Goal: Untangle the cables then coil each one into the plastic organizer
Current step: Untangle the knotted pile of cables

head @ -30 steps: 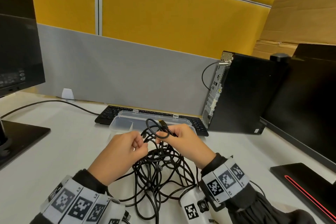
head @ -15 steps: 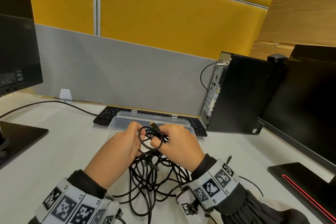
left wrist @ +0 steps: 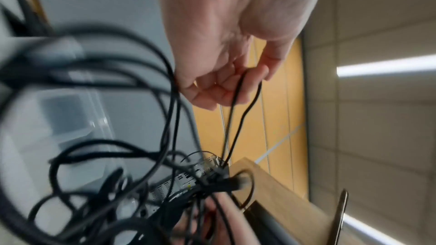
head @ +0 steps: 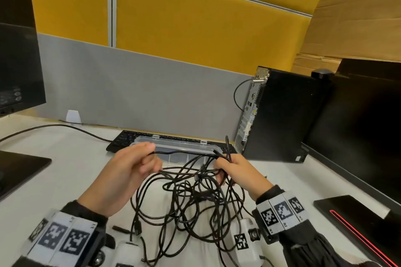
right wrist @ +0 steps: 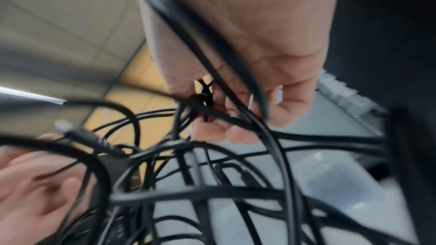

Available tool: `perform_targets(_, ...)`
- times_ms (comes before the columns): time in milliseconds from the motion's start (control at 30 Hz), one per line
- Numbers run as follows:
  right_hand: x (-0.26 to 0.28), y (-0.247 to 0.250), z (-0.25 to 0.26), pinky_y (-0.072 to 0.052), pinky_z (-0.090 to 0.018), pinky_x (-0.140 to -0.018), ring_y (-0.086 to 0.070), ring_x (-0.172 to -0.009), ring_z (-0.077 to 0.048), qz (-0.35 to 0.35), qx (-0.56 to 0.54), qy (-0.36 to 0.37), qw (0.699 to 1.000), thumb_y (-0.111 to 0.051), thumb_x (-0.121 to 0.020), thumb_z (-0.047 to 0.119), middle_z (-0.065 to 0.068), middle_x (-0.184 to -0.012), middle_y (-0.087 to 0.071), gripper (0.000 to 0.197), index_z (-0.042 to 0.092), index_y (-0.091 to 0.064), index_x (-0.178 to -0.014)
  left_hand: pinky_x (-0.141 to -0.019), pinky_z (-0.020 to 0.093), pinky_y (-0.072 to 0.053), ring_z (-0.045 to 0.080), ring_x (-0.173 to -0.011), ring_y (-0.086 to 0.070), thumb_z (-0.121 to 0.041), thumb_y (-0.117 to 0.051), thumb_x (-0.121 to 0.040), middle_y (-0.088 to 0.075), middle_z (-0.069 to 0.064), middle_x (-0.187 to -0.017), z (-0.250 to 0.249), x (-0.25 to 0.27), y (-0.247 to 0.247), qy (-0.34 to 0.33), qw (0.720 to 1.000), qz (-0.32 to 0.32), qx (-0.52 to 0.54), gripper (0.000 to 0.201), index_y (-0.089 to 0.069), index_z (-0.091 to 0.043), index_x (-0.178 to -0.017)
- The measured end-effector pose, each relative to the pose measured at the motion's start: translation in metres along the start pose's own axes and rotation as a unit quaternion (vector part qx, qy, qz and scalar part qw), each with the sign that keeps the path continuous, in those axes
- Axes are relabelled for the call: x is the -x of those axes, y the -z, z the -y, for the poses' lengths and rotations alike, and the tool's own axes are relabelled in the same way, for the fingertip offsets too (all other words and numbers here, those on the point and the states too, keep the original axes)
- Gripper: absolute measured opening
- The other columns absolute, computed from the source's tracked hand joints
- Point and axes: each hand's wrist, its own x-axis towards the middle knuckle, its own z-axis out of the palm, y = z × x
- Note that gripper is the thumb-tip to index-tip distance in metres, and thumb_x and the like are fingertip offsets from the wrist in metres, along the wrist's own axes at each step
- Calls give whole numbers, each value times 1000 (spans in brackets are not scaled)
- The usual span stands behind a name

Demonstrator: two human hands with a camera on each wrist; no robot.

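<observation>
Both hands pinch strands of the black cables point(head: 188, 197) — left hand point(head: 128, 171) and right hand point(head: 236, 171) each with a closed grip, stretching one length taut before the plastic organizer point(head: 180, 147) mid-bench. Pulling harder risks cinching the knots — loops underneath remain crossed.

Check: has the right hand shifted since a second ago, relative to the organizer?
Yes. The right hand has moved rightward, from the middle of the plastic organizer to its right end, pulling cable taut away from the left hand.
</observation>
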Motion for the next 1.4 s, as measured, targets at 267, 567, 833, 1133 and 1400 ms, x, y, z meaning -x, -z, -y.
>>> perform_targets(267, 7, 5, -19, -37, -20, -45, -41, -38, -10, -2, -65, -19, 998, -47, -95, 13, 1, -54, -45, 24, 12, -46, -71, -55, 22, -47, 11, -41, -20, -72, -69, -52, -19, -6, -47, 4, 0, 4, 74, 987, 34, -137, 63, -72, -17, -82)
perform_targets(567, 7, 6, -17, -46, -28, -50, -51, -40, -14, -54, -41, -32, 997, -48, -94, 14, -5, -61, -53, 17, 10, -48, -78, -56, 26, -48, 12, -46, -36, -22, -38, -97, -35, -3, -54, -2, -9, 15, 60, 980, -146, 123, 27, -47, -13, -73)
perform_targets(833, 15, -12, -3, -51, -38, -69, -54, -68, -18, -71, 210, 71, 973, -39, -96, 31, 0, -75, -56, 15, 23, -50, -92, -83, 10, -38, -6, -101, -58, -33, -46, -90, -69, -17, -104, 1, -2, 3, -25, 962, -103, -253, 25, -63, -31, -109)
perform_targets(1133, 16, -36, 15, -39, -26, -59, -55, -79, -19, -66, 294, 133, 944, -40, -94, 33, 0, -86, -61, 30, 25, -49, -121, -49, 13, -30, 3, -45, -36, -33, -47, -95, -45, -8, -50, 23, 1, -25, 7, 935, 21, -353, 19, -62, -24, -89)
perform_targets(1400, 6, -27, 12, -56, -44, -65, -55, -58, -19, -3, 170, 116, 979, -47, -93, 28, 1, -67, -50, 18, 15, -57, -102, -39, 14, -21, 4, -40, -22, -24, -45, -96, -30, -11, -43, 15, -6, -5, -15, 961, -111, -253, 25, -54, -12, -77)
